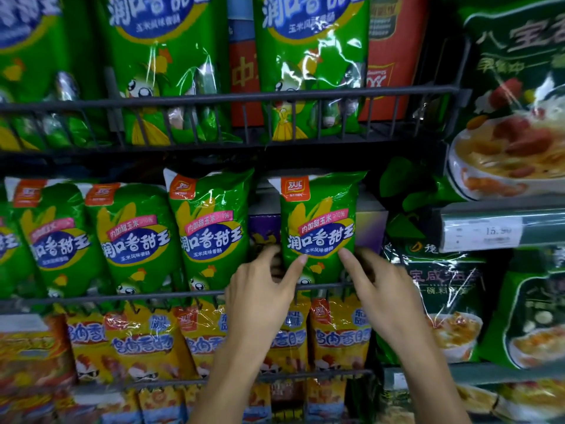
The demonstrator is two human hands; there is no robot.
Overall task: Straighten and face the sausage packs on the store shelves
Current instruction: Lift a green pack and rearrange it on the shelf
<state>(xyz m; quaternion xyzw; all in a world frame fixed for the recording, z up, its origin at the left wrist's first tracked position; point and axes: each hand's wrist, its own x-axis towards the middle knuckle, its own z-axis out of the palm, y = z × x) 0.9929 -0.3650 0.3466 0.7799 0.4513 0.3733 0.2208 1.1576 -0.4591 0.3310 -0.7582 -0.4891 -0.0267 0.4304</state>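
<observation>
A green corn-sausage pack (319,221) stands upright at the right end of the middle wire shelf (122,296). My left hand (263,289) holds its lower left edge, thumb on the front and fingers reaching behind. My right hand (376,289) holds its lower right edge the same way. Three more green packs (211,231) lean in a row to the left. A gap beside the held pack shows a purple box (264,231) behind.
The upper wire shelf (232,97) carries larger green packs (312,65) and a red box (394,56). Yellow sausage packs (339,335) fill the rack below. Dark green bags (516,96) and a price tag rail (489,232) sit to the right.
</observation>
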